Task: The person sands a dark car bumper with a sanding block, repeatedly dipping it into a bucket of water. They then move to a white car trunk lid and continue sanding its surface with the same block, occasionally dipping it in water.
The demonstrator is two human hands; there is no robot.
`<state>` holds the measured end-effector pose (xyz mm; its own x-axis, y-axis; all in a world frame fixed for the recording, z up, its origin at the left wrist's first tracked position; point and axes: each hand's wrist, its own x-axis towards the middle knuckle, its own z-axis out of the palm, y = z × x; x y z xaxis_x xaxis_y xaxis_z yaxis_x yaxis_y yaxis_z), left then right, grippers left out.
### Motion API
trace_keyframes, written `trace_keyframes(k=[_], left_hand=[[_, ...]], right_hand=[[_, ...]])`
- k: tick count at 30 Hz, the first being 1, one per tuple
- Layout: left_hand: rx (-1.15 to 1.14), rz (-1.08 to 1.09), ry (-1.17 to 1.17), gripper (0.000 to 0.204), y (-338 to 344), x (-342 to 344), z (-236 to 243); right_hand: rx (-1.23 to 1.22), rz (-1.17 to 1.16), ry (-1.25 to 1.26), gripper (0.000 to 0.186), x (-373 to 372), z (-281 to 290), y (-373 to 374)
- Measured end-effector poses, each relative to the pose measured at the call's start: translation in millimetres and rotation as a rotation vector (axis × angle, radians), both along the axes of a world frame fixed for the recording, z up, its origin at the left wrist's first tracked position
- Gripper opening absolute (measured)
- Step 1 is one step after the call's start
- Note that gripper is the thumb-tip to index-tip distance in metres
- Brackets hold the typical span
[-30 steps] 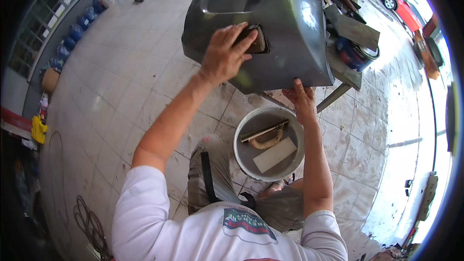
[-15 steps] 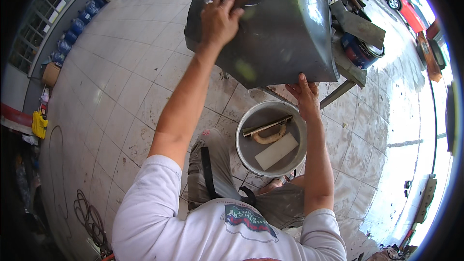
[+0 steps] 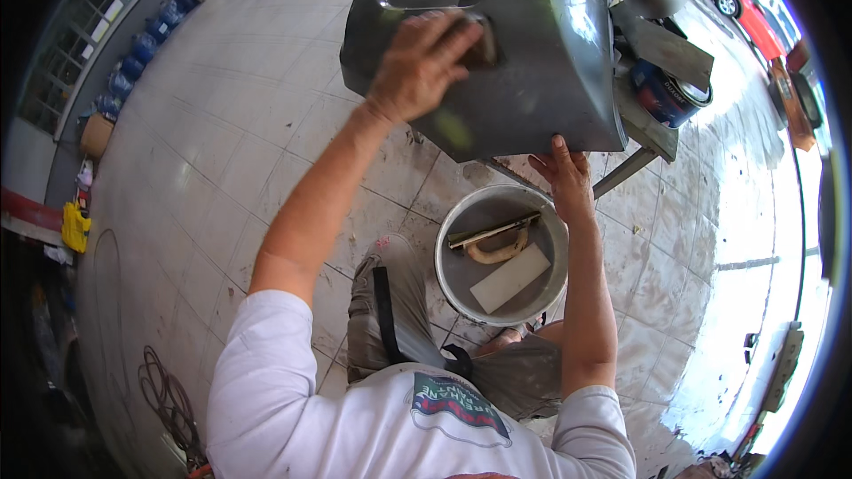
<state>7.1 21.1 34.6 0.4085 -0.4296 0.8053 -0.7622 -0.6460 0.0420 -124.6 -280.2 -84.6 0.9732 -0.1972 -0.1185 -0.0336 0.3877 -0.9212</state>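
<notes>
A dark grey car bumper (image 3: 532, 80) with yellow-green patches fills the upper middle, propped on a bench. My left hand (image 3: 424, 69) presses a brown piece of sandpaper (image 3: 485, 46) flat against its face; fingers and sandpaper are smeared by motion. At the bumper's lower right edge, my right hand (image 3: 568, 179) grips the rim, thumb on the upper side and the other fingers partly hidden. Below the bumper stands a round basin (image 3: 441, 270) of greyish water. In it lie a wooden-handled float (image 3: 497, 248) and a pale rectangular block (image 3: 509, 278).
The bench (image 3: 652, 135) carries a paint can (image 3: 664, 93), a grey flat board (image 3: 666, 49) and other clutter at the right. Blue water jugs (image 3: 142, 47) line the left wall. A coiled hose (image 3: 167, 399) lies on the tiled floor (image 3: 266, 124). A red car (image 3: 750, 22) stands far right.
My left hand has slid the sandpaper down and to the right across the bumper. My right hand keeps its hold on the lower edge.
</notes>
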Motion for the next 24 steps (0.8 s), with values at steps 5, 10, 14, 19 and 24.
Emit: trace_keyframes(k=[5,10,14,19,24], left_hand=[[-0.380,0.277,0.183,0.061,56,50,-25],[-0.107,0.095,0.110,0.060,88,65,-43],[-0.303,0.341,0.259,0.060,90,65,-45],[-0.104,0.174,0.128,0.063,74,52,-31],[-0.276,0.439,0.398,0.062,77,62,-29]], right_hand=[[-0.004,0.032,0.006,0.053,2,-2,-4],[-0.013,0.046,-0.001,0.049,4,-3,-7],[-0.016,0.086,-0.011,0.048,4,-4,-9],[0.006,0.083,-0.032,0.048,6,-5,-11],[-0.005,0.085,-0.043,0.045,5,-7,-11]])
